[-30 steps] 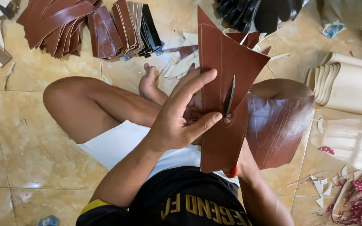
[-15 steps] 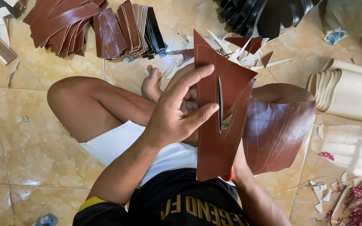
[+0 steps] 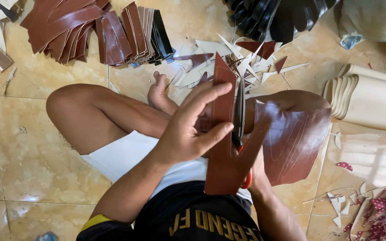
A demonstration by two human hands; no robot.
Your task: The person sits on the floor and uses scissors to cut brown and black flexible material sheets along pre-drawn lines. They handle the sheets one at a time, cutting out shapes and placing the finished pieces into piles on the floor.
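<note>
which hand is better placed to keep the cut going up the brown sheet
Right, probably. The right hand, mostly hidden behind the brown sheet, has the scissors with blades already in the cut. The left hand pinches the strip beside them, so it is placed to steady it.

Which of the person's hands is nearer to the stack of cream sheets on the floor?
Right. The right hand, working the scissors behind the brown leather piece, sits on the side of the cream sheets; the left hand grips the leather farther away.
</note>
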